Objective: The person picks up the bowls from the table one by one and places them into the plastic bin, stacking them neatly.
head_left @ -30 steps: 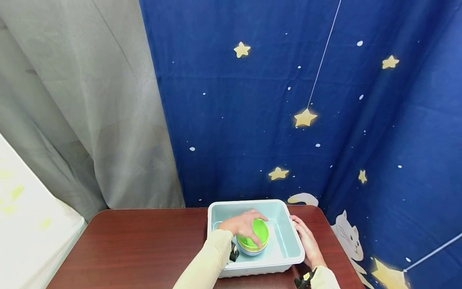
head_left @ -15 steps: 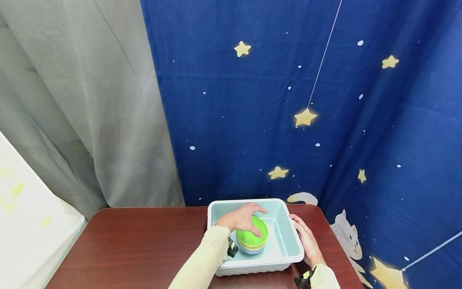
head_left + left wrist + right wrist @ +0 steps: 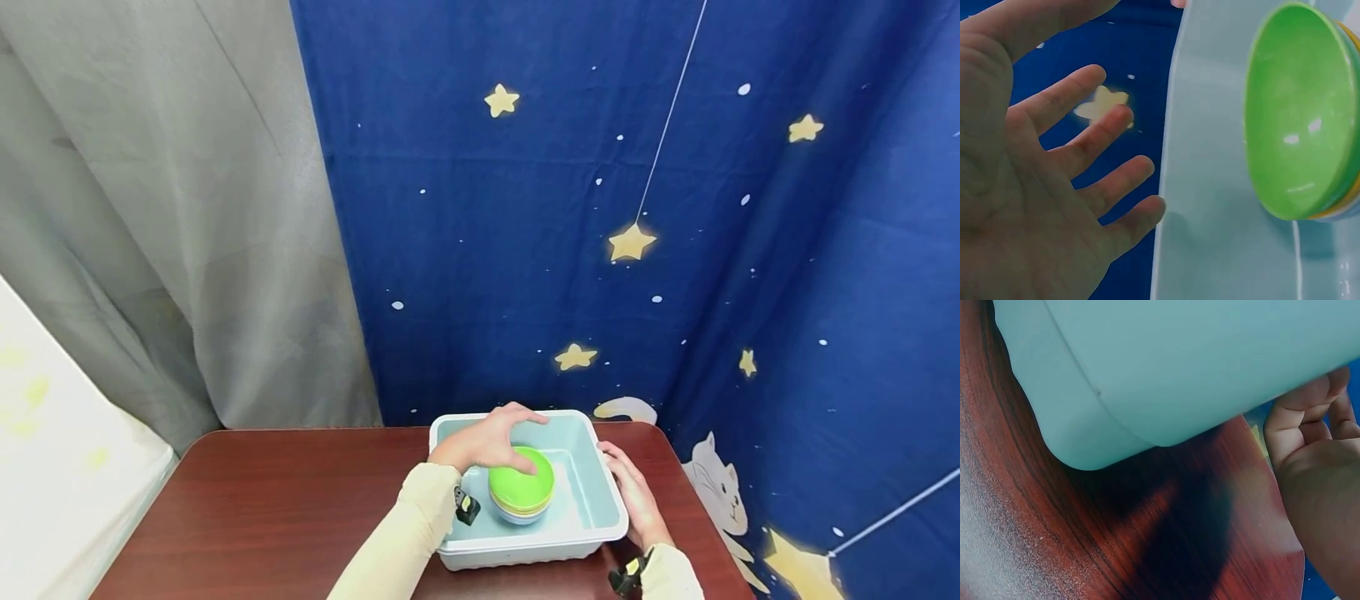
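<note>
A stack of small plastic bowls stands in a pale blue plastic bin (image 3: pixel 592 500), the green bowl (image 3: pixel 522 485) on top with yellow and bluish rims below it. Over the stack's upper left side is my left hand (image 3: pixel 483 442), thumb and fingers spread apart. The left wrist view shows the palm with nothing in it, the fingers (image 3: pixel 1113 125) apart from the green bowl (image 3: pixel 1300 119). At the bin's right side my right hand (image 3: pixel 633 496) holds the rim, with curled fingers (image 3: pixel 1304 406) against the edge of the bin wall (image 3: pixel 1191 369).
The bin sits toward the right of a dark red-brown wooden table (image 3: pixel 300 508). A blue star-patterned curtain (image 3: pixel 465 250) hangs right behind it, beside a grey curtain (image 3: pixel 247 250). A white cloth-covered surface (image 3: pixel 67 467) lies to the left.
My left hand has let go of the green bowl and lifted up and to the left, its fingers spreading. The bowls stay stacked in the bin. My right hand keeps its place at the rim.
</note>
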Tool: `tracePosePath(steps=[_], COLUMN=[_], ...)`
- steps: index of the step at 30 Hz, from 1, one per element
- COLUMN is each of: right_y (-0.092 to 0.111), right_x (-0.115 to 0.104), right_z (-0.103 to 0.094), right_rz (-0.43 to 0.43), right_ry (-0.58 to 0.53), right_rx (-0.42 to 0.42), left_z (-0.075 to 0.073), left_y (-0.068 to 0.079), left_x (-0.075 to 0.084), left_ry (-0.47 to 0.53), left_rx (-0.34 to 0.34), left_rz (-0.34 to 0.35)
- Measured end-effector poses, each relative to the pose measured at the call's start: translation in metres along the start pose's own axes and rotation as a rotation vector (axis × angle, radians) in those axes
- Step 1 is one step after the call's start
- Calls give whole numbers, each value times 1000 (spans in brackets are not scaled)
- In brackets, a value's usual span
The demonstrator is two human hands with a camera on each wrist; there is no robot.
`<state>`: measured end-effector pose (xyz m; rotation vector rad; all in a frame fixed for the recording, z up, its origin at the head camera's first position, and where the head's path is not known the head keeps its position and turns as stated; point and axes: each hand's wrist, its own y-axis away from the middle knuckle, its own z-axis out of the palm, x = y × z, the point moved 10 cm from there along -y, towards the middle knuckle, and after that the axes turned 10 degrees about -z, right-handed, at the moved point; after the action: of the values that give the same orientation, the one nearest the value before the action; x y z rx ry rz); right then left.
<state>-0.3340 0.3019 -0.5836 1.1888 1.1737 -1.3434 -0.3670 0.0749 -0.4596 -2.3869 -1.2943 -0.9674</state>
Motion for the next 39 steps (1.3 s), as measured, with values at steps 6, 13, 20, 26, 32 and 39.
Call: tracePosePath(steps=[6, 13, 20, 26, 32, 39], right_y=[-4, -8, -10, -13, -17, -21], right_x=[0, -12, -25, -43, -64, -89], right_z=[0, -14, -14, -10, -7, 5], right_rz=[1, -12, -49, -166, -254, -379], right_ry=[68, 212, 383, 582, 847, 1076], right_rx=[12, 66, 45, -33, -119, -209], left_z=[-22, -53, -83, -102, -106, -121], left_y=[8, 21, 37, 47, 54, 60], left_x=[2, 0, -12, -22, -35, -50], left_ry=[19, -21, -103, -148, -224, -272], left_rx=[81, 196, 334, 461, 496, 543], left_rz=[-2, -41, -116, -142, -180, -178])
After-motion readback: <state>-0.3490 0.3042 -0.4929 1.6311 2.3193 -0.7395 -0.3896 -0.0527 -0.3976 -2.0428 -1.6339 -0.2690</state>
